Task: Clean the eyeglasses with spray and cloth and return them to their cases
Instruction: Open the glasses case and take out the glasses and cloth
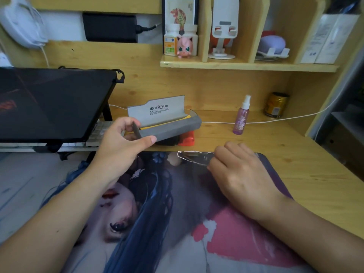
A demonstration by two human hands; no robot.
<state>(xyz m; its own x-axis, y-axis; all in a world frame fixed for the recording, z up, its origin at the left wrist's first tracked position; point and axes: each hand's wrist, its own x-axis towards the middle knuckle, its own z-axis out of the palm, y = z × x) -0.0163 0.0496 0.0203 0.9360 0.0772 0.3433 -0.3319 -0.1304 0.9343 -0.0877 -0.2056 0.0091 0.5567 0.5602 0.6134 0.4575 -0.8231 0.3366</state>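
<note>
Left hand (pixel 126 140) is pinching the open grey case (pixel 169 125) by its near end. Right hand (pixel 238 170) is curling around thin, fragile-looking eyeglasses (pixel 194 157) on the mat, gripping one end, probably safest off the lenses.

Pine desk (pixel 307 174) under cluttered wooden shelf (pixel 246 66)

Soft even light, wide-angle edge distortion
</note>
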